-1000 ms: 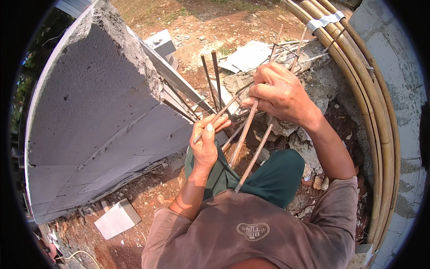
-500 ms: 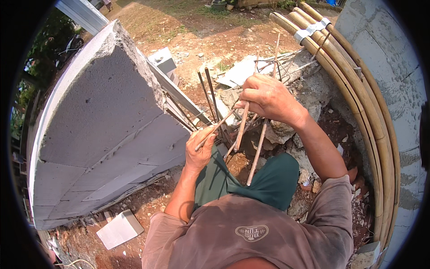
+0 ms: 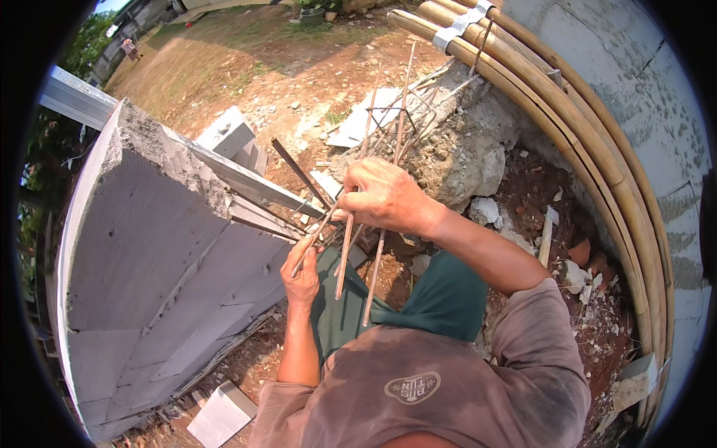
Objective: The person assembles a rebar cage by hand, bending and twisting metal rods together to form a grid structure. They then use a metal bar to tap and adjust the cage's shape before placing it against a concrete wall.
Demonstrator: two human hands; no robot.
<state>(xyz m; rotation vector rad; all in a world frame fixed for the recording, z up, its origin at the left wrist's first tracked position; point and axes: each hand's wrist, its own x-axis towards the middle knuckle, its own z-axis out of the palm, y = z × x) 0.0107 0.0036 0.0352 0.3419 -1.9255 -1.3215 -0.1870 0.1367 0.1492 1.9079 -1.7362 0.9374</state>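
My left hand (image 3: 302, 275) is closed around a thin rusty metal rod (image 3: 314, 240), which slants up toward my right hand. My right hand (image 3: 390, 198) is closed over a rusty steel reinforcing bar (image 3: 343, 263), whose lower end sticks out below the fingers. Just beside it, a second reinforcing bar (image 3: 374, 282) passes under the same hand and ends above my lap. Both bars run on past the hand to a bent-wire stirrup (image 3: 388, 112). The right fingertips meet the rod's upper end, and what lies between them is too small to make out.
A grey block wall (image 3: 172, 246) rises on the left, dark upright bars (image 3: 299, 172) near its end. Bamboo poles (image 3: 590, 134), strapped together, curve along the right before another wall (image 3: 672, 201). Broken concrete (image 3: 470, 149) lies ahead. A pale block (image 3: 222, 414) rests at lower left.
The view has turned, so the scene sits further left. The rod in my left hand stands a little steeper. Both hands stay closed by the bars.
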